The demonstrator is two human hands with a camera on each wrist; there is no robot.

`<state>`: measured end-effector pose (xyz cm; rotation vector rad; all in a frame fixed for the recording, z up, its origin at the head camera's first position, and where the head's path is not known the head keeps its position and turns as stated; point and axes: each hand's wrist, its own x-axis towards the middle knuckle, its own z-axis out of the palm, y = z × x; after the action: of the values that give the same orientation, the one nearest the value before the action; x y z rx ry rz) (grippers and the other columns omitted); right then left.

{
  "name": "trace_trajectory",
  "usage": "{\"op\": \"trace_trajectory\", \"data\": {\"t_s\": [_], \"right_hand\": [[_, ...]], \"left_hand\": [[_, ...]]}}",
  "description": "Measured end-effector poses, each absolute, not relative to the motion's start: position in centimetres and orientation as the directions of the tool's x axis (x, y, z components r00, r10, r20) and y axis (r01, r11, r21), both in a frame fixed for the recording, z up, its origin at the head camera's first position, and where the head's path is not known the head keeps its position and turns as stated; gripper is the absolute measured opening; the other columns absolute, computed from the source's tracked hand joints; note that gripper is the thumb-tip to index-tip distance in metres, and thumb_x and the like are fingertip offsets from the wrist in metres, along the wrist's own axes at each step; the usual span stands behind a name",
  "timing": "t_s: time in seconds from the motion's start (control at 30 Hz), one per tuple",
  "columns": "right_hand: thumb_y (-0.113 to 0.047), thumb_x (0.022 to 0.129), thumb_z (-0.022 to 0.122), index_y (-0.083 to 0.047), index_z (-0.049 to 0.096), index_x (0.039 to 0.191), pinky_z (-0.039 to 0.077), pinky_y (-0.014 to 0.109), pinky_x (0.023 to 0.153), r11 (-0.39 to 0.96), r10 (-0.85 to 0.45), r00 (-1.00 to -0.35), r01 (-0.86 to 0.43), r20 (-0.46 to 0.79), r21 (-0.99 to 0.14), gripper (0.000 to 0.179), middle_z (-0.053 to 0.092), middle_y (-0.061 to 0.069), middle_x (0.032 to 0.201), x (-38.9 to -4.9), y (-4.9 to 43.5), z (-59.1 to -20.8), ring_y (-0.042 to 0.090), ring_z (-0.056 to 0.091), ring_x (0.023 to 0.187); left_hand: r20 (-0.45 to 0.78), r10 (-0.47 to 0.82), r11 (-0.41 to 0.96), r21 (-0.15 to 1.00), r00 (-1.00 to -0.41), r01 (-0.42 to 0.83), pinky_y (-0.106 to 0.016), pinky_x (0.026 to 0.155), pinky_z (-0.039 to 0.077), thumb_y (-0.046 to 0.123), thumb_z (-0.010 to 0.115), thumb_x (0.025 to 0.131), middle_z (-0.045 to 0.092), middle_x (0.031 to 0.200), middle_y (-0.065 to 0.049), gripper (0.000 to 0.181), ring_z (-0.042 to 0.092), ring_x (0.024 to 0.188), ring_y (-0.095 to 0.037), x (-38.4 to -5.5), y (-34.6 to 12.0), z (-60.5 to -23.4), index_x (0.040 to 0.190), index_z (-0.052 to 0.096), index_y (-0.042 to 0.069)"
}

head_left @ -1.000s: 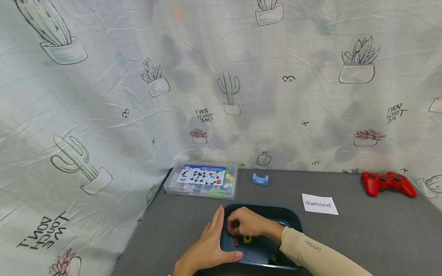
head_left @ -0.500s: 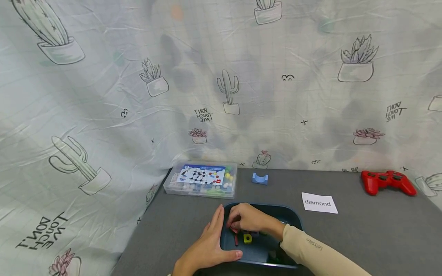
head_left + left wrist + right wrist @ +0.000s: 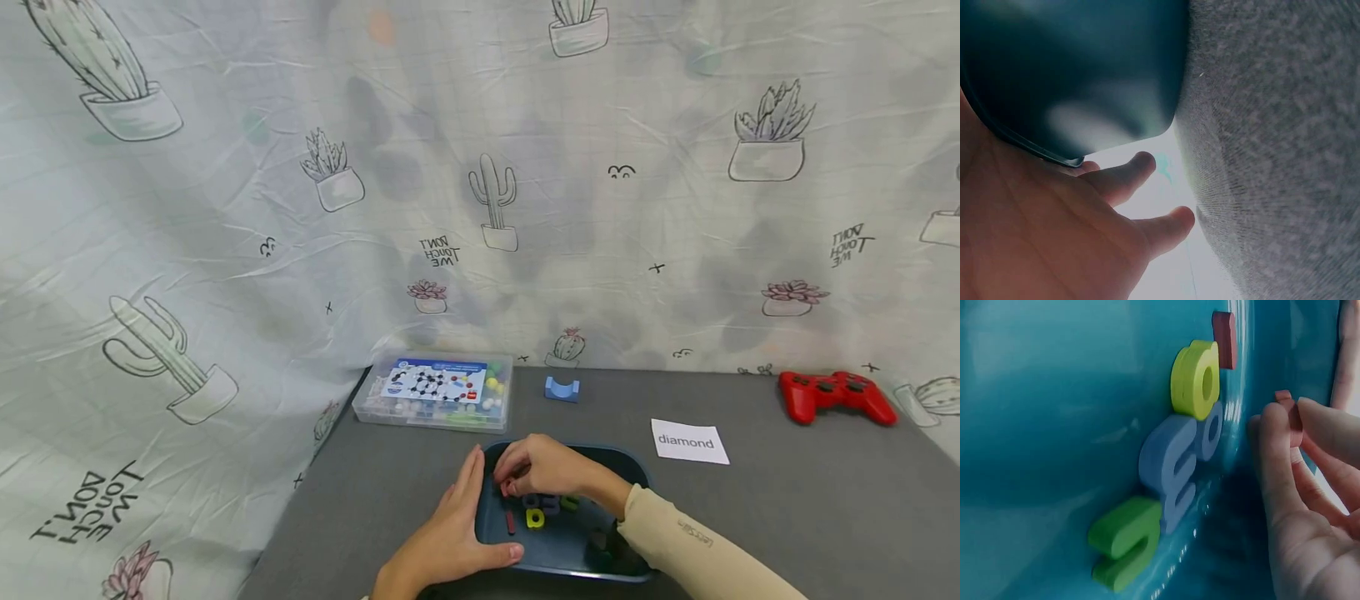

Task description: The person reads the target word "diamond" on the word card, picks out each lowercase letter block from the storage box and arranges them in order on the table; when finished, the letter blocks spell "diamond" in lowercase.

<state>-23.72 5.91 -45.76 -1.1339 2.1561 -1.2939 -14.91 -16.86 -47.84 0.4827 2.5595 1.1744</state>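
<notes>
My right hand [image 3: 551,468] pinches a small red letter [image 3: 1295,425] between thumb and fingertips over the far left part of a dark blue tray [image 3: 555,557]. In the tray, a red bar-shaped letter [image 3: 1225,340] lies beside a yellow letter [image 3: 1195,384]. A small blue round letter [image 3: 1211,432], a blue "m" [image 3: 1169,465] and a green "n" [image 3: 1127,540] continue the row. My left hand [image 3: 448,540] rests against the tray's left side, fingers straight along the outside and thumb over its near edge. Dark pieces in the near right corner are hard to make out.
Behind the tray stand a clear box [image 3: 435,408] of molecule-model parts and a blue curved block [image 3: 562,390]. A white card [image 3: 689,441] reading "diamond" lies to the right, with a red game controller [image 3: 836,397] farther right. A cactus-print cloth [image 3: 570,200] hangs behind.
My right hand has lifted slightly away from the letters, with the red letter in its fingertips. The blue and green letters under it now show more. My left hand stays against the tray.
</notes>
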Motion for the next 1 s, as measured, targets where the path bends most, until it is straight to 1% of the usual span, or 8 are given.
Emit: {"op": "trace_trajectory", "data": {"t_s": [0.1, 0.27, 0.43, 0.53, 0.6, 0.77, 0.87, 1.0], "right_hand": [[0.005, 0.092, 0.075, 0.004, 0.081, 0.114, 0.057, 0.024, 0.085, 0.257, -0.785, -0.616, -0.425, 0.069, -0.868, 0.023, 0.075, 0.01, 0.118, -23.4, 6.4, -45.3, 0.017, 0.071, 0.102], [0.001, 0.097, 0.073, 0.004, 0.078, 0.119, 0.057, 0.026, 0.09, 0.248, -0.756, -0.65, -0.392, 0.076, -0.886, 0.023, 0.072, 0.009, 0.122, -23.0, 7.5, -44.3, 0.019, 0.07, 0.105], [-0.001, 0.1, 0.071, 0.007, 0.073, 0.127, 0.058, 0.031, 0.094, 0.19, -0.741, -0.657, -0.4, 0.136, -0.897, 0.028, 0.068, 0.02, 0.129, -22.8, 8.9, -43.2, 0.022, 0.07, 0.11], [-0.003, 0.102, 0.071, 0.006, 0.072, 0.131, 0.057, 0.033, 0.096, 0.181, -0.726, -0.666, -0.427, 0.173, -0.886, 0.03, 0.067, 0.023, 0.131, -22.7, 10.0, -42.5, 0.023, 0.07, 0.114], [-0.005, 0.102, 0.072, 0.005, 0.071, 0.133, 0.057, 0.034, 0.098, 0.18, -0.707, -0.676, -0.453, 0.205, -0.873, 0.032, 0.067, 0.021, 0.133, -22.6, 10.7, -42.0, 0.023, 0.07, 0.118], [-0.008, 0.103, 0.072, -0.001, 0.071, 0.136, 0.057, 0.032, 0.097, 0.167, -0.666, -0.707, -0.452, 0.238, -0.876, 0.034, 0.069, 0.016, 0.134, -22.0, 12.3, -41.4, 0.026, 0.07, 0.12], [-0.007, 0.103, 0.071, 0.001, 0.069, 0.137, 0.057, 0.032, 0.096, 0.132, -0.657, -0.71, -0.437, 0.251, -0.89, 0.035, 0.068, 0.016, 0.135, -21.5, 13.2, -41.5, 0.026, 0.07, 0.119], [-0.002, 0.103, 0.07, 0.005, 0.067, 0.138, 0.058, 0.033, 0.095, 0.08, -0.632, -0.726, -0.409, 0.272, -0.909, 0.036, 0.067, 0.021, 0.134, -20.7, 14.3, -41.8, 0.027, 0.072, 0.117]], "left_hand": [[-0.11, 0.412, 0.619, 0.763, -0.904, 0.189, -0.082, 0.108, 0.03, 0.065, 0.077, 0.09, -0.005, 0.179, -0.008, 0.128, 0.022, 0.155, -0.053, -14.9, -16.9, -47.7, 0.173, -0.003, 0.012], [-0.106, 0.42, 0.617, 0.762, -0.901, 0.198, -0.082, 0.108, 0.029, 0.065, 0.077, 0.09, -0.004, 0.179, -0.011, 0.128, 0.021, 0.155, -0.053, -14.8, -16.8, -47.7, 0.172, -0.003, 0.009], [-0.109, 0.413, 0.62, 0.761, -0.904, 0.192, -0.082, 0.109, 0.029, 0.066, 0.078, 0.088, -0.004, 0.179, -0.013, 0.13, 0.021, 0.156, -0.052, -14.8, -16.7, -47.6, 0.172, -0.002, 0.008], [-0.109, 0.406, 0.626, 0.756, -0.907, 0.19, -0.082, 0.11, 0.028, 0.067, 0.079, 0.087, -0.003, 0.179, -0.013, 0.131, 0.02, 0.156, -0.051, -14.9, -16.6, -47.5, 0.173, -0.001, 0.008], [-0.106, 0.4, 0.629, 0.754, -0.911, 0.188, -0.081, 0.111, 0.028, 0.067, 0.079, 0.086, -0.002, 0.179, -0.012, 0.131, 0.019, 0.157, -0.05, -15.0, -16.6, -47.5, 0.173, -0.001, 0.009], [-0.103, 0.394, 0.635, 0.749, -0.913, 0.189, -0.08, 0.111, 0.027, 0.067, 0.079, 0.086, -0.002, 0.179, -0.012, 0.131, 0.019, 0.158, -0.048, -15.1, -16.7, -47.5, 0.173, 0.0, 0.009], [-0.103, 0.398, 0.636, 0.748, -0.912, 0.193, -0.081, 0.111, 0.028, 0.067, 0.079, 0.087, -0.002, 0.179, -0.013, 0.131, 0.019, 0.157, -0.048, -14.9, -16.8, -47.6, 0.173, -0.001, 0.009], [-0.103, 0.401, 0.634, 0.748, -0.91, 0.195, -0.081, 0.111, 0.028, 0.067, 0.08, 0.086, -0.002, 0.179, -0.013, 0.132, 0.02, 0.157, -0.049, -14.8, -16.7, -47.6, 0.173, -0.001, 0.008]]}}
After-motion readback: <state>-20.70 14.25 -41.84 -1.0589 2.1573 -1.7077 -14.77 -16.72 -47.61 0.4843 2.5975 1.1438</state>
